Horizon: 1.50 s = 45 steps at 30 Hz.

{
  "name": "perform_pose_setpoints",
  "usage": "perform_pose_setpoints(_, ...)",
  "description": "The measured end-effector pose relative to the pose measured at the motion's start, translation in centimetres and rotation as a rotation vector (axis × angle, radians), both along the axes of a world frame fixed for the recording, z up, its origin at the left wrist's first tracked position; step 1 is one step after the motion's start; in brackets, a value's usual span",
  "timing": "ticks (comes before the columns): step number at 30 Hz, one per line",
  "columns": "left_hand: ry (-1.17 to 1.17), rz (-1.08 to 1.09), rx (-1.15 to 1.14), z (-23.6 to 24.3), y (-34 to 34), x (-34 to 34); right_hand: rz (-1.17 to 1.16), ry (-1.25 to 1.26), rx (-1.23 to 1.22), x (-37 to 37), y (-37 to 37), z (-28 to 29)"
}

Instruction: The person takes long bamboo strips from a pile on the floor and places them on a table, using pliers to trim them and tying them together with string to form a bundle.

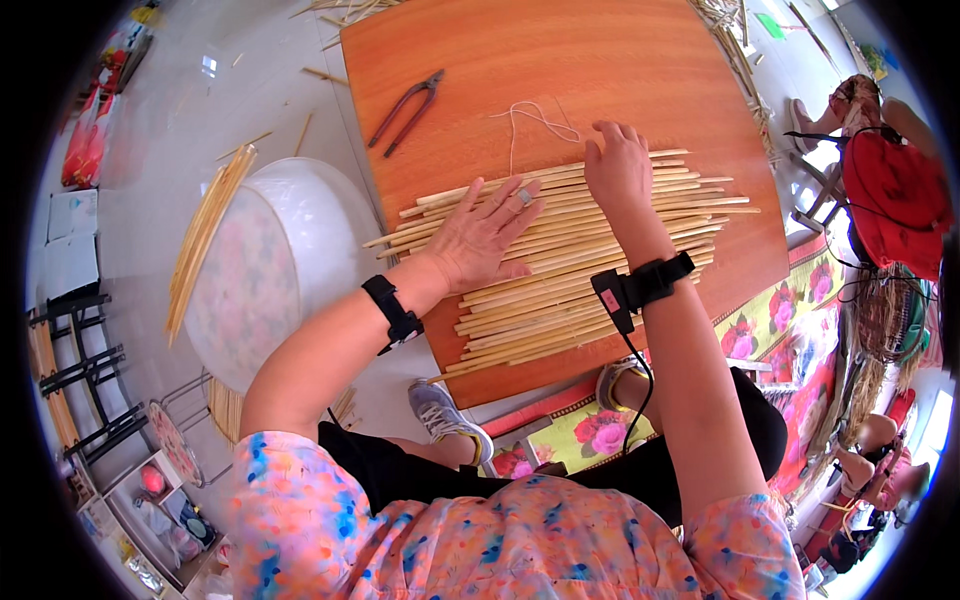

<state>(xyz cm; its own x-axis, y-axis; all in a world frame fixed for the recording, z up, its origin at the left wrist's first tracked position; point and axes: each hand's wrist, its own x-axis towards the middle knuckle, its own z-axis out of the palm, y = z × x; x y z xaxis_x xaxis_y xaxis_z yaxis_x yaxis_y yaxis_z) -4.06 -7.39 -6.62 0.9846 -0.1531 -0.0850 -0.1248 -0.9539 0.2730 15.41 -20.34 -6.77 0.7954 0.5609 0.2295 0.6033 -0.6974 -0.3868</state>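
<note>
A broad layer of pale wooden sticks (560, 300) lies side by side on the brown table, their ends uneven. My left hand (480, 240), with a ring on one finger, rests flat on the sticks at their left part, fingers stretched out. At the far edge of the layer, my right hand (620, 170) is bent with its fingers curled; whatever they hold, if anything, is hidden. Just beyond the sticks, between both hands, a loose white string (545, 122) lies on the wood. Pliers (406, 112) with dark red handles lie farther off to the left.
The wooden table (600, 50) has a corner near my knees. Left of it stands a white round tub (310, 215) with a bundle of sticks (210, 235) across its lid. Scattered sticks lie on the floor. People sit at the right, near a red cloth (895, 205).
</note>
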Motion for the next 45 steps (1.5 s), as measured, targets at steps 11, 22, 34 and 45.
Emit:
perform_pose_setpoints(11, -0.052, 0.003, -0.022, -0.8, -0.3, -0.1, -0.047, 0.083, -0.096, 1.7, 0.9, -0.4)
perform_pose_setpoints(22, -0.01, -0.042, -0.006, -0.5, -0.6, 1.3, -0.005, 0.072, -0.337, 6.2, 1.7, -3.9)
perform_pose_setpoints(34, -0.485, 0.483, -0.121, 19.8, 13.1, -14.0, 0.213, 0.122, 0.284, 3.9, 0.2, 14.5)
perform_pose_setpoints(45, -0.987, 1.742, -1.493, 9.2, 23.0, -50.1, 0.307, 0.375, 0.371, -9.2, -8.5, 18.3)
